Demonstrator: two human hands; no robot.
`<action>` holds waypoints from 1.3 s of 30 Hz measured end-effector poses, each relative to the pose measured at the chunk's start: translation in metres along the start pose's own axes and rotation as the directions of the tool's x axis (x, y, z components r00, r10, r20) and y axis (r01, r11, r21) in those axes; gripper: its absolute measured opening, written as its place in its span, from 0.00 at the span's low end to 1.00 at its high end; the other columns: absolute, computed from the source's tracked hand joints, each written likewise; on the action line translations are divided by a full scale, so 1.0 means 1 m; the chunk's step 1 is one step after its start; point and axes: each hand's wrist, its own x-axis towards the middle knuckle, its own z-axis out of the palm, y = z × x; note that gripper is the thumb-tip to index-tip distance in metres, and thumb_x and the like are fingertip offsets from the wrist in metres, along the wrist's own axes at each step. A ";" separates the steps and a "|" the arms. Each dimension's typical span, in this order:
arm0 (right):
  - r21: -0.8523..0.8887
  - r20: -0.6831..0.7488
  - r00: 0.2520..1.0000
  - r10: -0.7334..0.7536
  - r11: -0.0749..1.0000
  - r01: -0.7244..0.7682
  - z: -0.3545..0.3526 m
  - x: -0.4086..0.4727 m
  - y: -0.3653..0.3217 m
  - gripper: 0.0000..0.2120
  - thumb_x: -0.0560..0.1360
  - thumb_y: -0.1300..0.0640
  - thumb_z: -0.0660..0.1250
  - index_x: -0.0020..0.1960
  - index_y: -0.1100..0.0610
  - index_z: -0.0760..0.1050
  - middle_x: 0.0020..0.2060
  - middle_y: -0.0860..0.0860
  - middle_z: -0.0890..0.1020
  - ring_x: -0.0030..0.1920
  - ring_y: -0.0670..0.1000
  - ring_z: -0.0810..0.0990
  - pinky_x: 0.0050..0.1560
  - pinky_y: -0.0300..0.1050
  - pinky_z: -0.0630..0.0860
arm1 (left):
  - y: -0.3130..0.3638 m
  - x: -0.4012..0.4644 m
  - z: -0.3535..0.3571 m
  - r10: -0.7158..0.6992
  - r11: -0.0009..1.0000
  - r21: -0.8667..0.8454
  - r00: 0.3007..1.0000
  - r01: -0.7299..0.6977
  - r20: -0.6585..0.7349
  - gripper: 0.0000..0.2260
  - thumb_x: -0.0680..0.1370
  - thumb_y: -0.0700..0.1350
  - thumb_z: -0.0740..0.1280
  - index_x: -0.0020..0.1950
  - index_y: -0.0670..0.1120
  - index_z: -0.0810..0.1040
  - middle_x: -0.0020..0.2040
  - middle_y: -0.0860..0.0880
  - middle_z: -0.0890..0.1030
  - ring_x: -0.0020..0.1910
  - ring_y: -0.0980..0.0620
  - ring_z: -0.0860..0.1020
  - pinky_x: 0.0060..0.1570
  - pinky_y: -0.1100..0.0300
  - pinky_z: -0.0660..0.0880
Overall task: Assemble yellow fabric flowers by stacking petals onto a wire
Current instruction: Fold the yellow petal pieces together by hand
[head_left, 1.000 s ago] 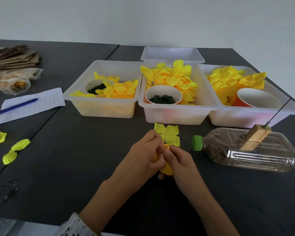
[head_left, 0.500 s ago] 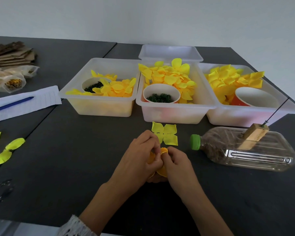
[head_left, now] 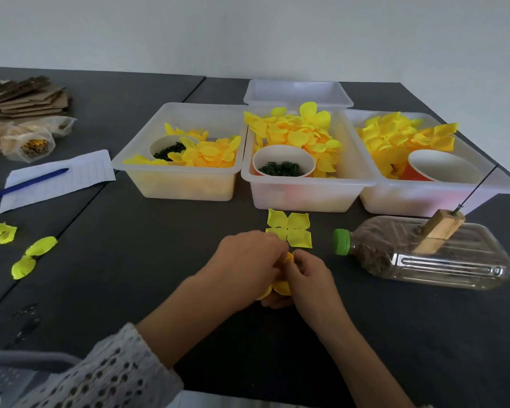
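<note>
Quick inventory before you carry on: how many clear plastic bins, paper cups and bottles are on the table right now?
Clear plastic bins: 4, namely left bin, middle bin, right bin, back bin
Paper cups: 3, namely left cup, middle cup, right cup
Bottles: 1, namely bottle, lying on its side
Total: 8

**Table layout, head view**

Three bins in a row: left bin point(head_left: 177, 175), middle bin point(head_left: 304, 189), right bin point(head_left: 436, 198), each holding petals and a cup. A fourth bin point(head_left: 298, 94) sits behind the middle one. Four-lobed petal point(head_left: 290, 231) lies before the middle bin; bottle point(head_left: 424, 254) on its side to its right. Paper point(head_left: 56, 178) with pen point(head_left: 30, 182) on it, left of the bins. Hands at the near centre.
</note>
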 end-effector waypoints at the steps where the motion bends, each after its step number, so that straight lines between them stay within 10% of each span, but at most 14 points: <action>1: 0.008 0.011 1.000 -0.004 1.000 0.004 -0.001 0.000 0.001 0.11 0.82 0.54 0.58 0.45 0.61 0.71 0.39 0.56 0.82 0.31 0.53 0.85 0.30 0.43 0.80 | -0.005 0.002 -0.002 0.017 0.997 -0.077 0.999 -0.013 0.048 0.03 0.80 0.50 0.64 0.47 0.55 0.71 0.50 0.54 0.75 0.51 0.53 0.74 0.41 0.61 0.67; 9: 0.051 0.006 1.000 -0.004 0.999 0.004 -0.001 -0.002 -0.001 0.11 0.82 0.55 0.57 0.49 0.59 0.74 0.41 0.58 0.83 0.34 0.55 0.85 0.34 0.48 0.82 | -0.014 0.000 0.008 0.170 0.985 0.016 0.975 -0.170 -0.139 0.06 0.81 0.51 0.56 0.44 0.56 0.68 0.42 0.56 0.72 0.38 0.58 0.71 0.31 0.60 0.63; 19: -0.077 -0.215 0.976 -0.018 0.997 0.001 0.006 0.002 0.001 0.13 0.81 0.57 0.55 0.39 0.57 0.71 0.33 0.51 0.73 0.28 0.40 0.73 0.22 0.29 0.67 | 0.001 -0.001 0.046 0.073 0.988 -0.082 0.853 -0.134 -0.517 0.09 0.78 0.48 0.53 0.44 0.50 0.71 0.40 0.52 0.74 0.36 0.57 0.66 0.30 0.59 0.68; 25: 0.019 -0.219 0.974 0.064 0.998 -0.061 0.003 0.006 -0.001 0.12 0.80 0.59 0.54 0.46 0.65 0.72 0.44 0.67 0.76 0.46 0.67 0.78 0.48 0.67 0.78 | 0.006 -0.007 0.043 -0.052 0.963 -0.244 0.807 -0.116 -0.588 0.07 0.78 0.46 0.51 0.42 0.49 0.66 0.37 0.52 0.68 0.35 0.53 0.66 0.37 0.58 0.64; 32: 0.261 0.211 0.957 0.200 0.932 -0.253 -0.010 0.009 -0.013 0.11 0.78 0.50 0.65 0.48 0.58 0.76 0.35 0.54 0.83 0.31 0.51 0.81 0.29 0.42 0.76 | 0.000 -0.015 0.050 -0.182 0.958 -0.286 0.713 -0.027 -0.677 0.05 0.81 0.46 0.58 0.45 0.52 0.67 0.43 0.57 0.66 0.42 0.58 0.64 0.43 0.59 0.65; 39: 0.263 0.060 0.982 0.179 0.946 -0.188 0.004 0.007 -0.013 0.11 0.80 0.52 0.63 0.45 0.59 0.77 0.31 0.53 0.83 0.28 0.49 0.81 0.28 0.41 0.76 | 0.005 -0.024 0.064 -0.401 0.829 -0.558 0.656 -0.038 -0.640 0.06 0.80 0.52 0.56 0.43 0.57 0.63 0.41 0.60 0.67 0.40 0.59 0.69 0.37 0.61 0.65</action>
